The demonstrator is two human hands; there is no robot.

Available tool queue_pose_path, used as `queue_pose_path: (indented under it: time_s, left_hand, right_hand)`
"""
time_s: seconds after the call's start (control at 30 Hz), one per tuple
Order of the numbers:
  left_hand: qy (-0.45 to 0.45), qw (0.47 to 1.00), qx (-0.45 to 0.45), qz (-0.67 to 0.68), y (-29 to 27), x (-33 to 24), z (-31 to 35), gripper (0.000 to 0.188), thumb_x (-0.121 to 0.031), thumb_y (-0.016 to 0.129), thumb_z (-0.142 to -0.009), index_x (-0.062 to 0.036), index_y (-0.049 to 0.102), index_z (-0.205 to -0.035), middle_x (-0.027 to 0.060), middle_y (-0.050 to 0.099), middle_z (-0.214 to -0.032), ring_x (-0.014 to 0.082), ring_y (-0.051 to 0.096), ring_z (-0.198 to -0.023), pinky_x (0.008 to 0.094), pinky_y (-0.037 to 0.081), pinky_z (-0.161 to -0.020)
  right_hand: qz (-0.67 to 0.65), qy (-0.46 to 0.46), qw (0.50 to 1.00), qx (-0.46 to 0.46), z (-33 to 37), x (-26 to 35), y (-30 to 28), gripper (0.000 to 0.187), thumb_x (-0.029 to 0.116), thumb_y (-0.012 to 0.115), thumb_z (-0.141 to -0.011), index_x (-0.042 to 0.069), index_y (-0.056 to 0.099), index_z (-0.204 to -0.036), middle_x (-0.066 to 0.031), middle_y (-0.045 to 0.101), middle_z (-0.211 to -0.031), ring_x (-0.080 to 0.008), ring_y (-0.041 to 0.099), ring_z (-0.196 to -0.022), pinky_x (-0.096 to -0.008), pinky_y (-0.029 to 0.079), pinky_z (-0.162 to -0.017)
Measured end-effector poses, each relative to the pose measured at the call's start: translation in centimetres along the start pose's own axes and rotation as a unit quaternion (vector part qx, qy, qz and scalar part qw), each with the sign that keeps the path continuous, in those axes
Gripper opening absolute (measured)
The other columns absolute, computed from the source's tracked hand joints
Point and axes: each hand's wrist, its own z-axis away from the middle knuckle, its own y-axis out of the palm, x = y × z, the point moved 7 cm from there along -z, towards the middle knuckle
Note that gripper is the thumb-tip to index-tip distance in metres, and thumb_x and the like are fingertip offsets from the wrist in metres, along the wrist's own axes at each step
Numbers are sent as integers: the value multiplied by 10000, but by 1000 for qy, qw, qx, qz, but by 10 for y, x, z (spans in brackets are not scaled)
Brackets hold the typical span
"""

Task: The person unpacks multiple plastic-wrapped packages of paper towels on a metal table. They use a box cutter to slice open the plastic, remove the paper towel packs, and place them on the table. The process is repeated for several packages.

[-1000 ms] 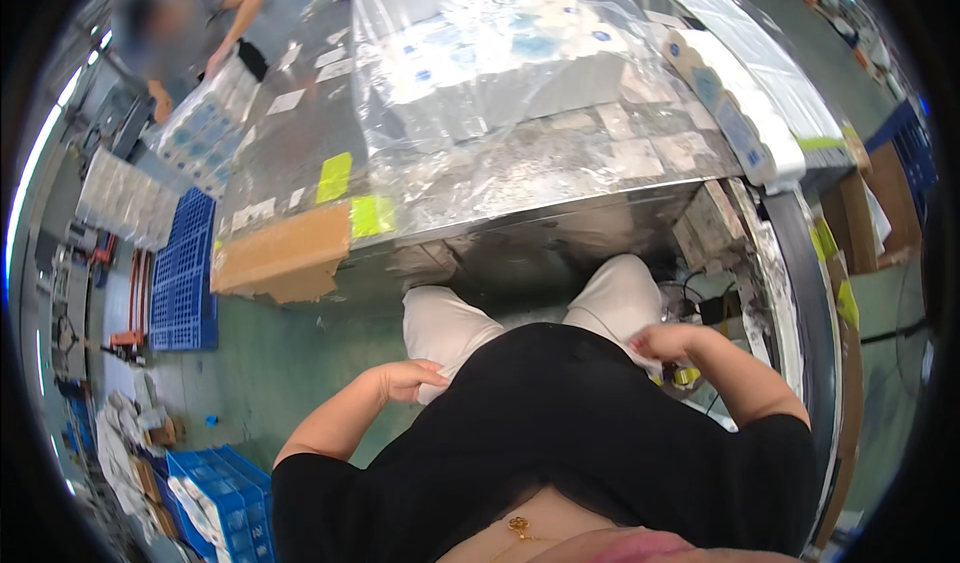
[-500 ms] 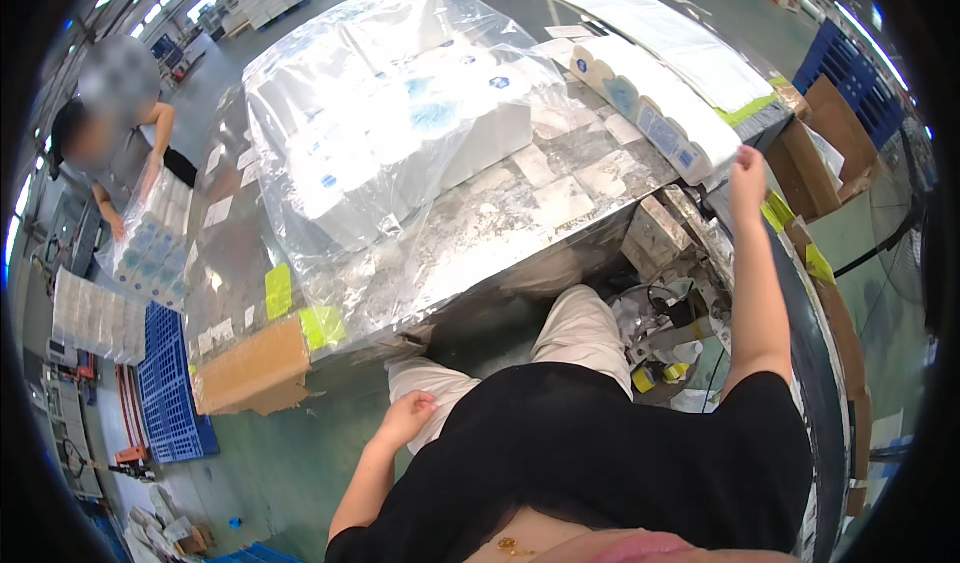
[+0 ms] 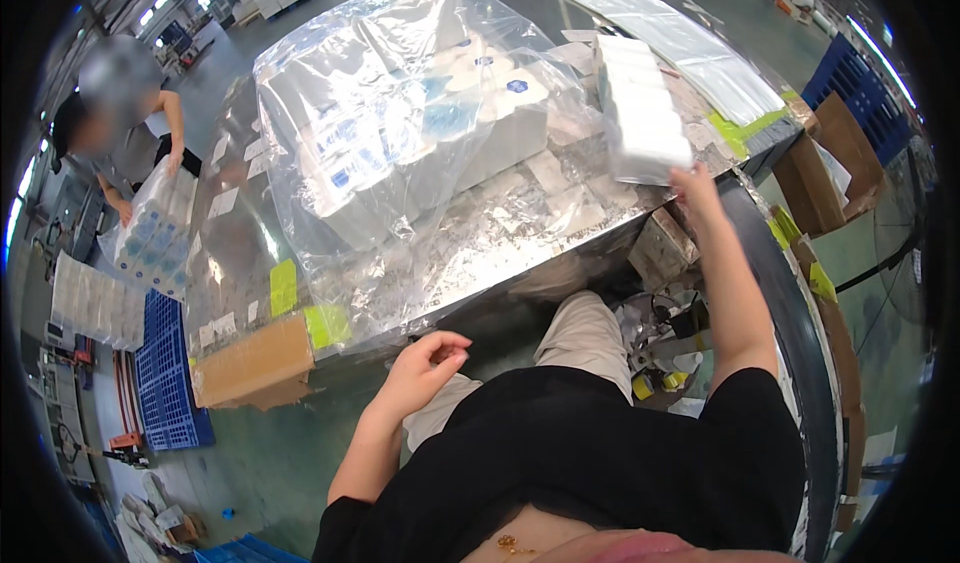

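My right hand [image 3: 697, 191] grips the near end of a long white pack of tissue [image 3: 645, 108] at the right of the table. The pack is slightly blurred, and its printed side is turned out of sight. Above the table's front edge hangs my left hand [image 3: 430, 360], its fingers curled in with nothing in them. In the middle of the table, a large clear plastic bag [image 3: 350, 73] lies loosely over a block of white packs [image 3: 500, 143] with blue prints.
Flat clear-white plastic bags [image 3: 690, 53] lie at the table's far right. A dark conveyor belt [image 3: 775, 303] and an open carton [image 3: 820, 178] stand beyond my right arm. Brown cardboard [image 3: 255, 361] covers the left corner. At far left a person [image 3: 130, 143] handles a bundle [image 3: 158, 228].
My right hand has moved left with the white pack, turning it so its printed side no longer shows. My left hand has risen toward the table edge.
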Motion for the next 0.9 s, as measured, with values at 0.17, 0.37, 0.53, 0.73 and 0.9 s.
queue_pose_path:
  time_s: [0.17, 0.37, 0.53, 0.73, 0.9]
  left_hand:
    - [128, 981, -114, -88, -8, -59, -10, 245, -56, 648, -808, -29, 601, -1047, 66, 609, -921, 172, 583, -857, 282, 464, -762]
    - [306, 795, -377, -364, -48, -101, -1, 638, -102, 720, -703, -105, 461, -1286, 177, 432, -1255, 372, 428, -1159, 480, 337, -980]
    - [188, 732, -388, -528, -46, -72, -56, 793, -127, 711, -694, -126, 344, -1397, 192, 372, -1309, 365, 357, -1230, 506, 280, -1013]
    - [129, 696, -455, -540, -87, -41, -83, 707, -98, 679, -694, -142, 418, -1349, 150, 419, -1245, 341, 412, -1139, 475, 332, -940]
    - [187, 723, -488, -452, -112, -38, -69, 274, -96, 602, -772, -101, 592, -1046, 76, 551, -965, 284, 521, -976, 385, 412, -819]
  right_hand:
    - [-140, 46, 984, 96, 103, -20, 65, 513, 58, 638, -807, 22, 389, -1254, -48, 572, -840, -100, 480, -581, -224, 362, -458]
    - [23, 82, 987, 139, 194, -32, 24, 664, 264, 571, -883, 41, 249, -1419, -99, 550, -1116, -133, 539, -857, -273, 459, -709]
    - [-131, 85, 969, 193, 189, -10, 62, 769, 238, 601, -851, 50, 160, -1452, -168, 467, -1258, -267, 482, -1127, -371, 421, -925]
    - [-331, 202, 881, 272, 160, -30, 105, 726, 157, 645, -749, -32, 302, -1360, -220, 492, -1247, -364, 524, -1108, -452, 447, -962]
    - [-325, 180, 896, 242, 153, -39, 86, 745, 215, 616, -689, -47, 356, -1337, -237, 514, -1227, -387, 533, -1088, -453, 441, -966]
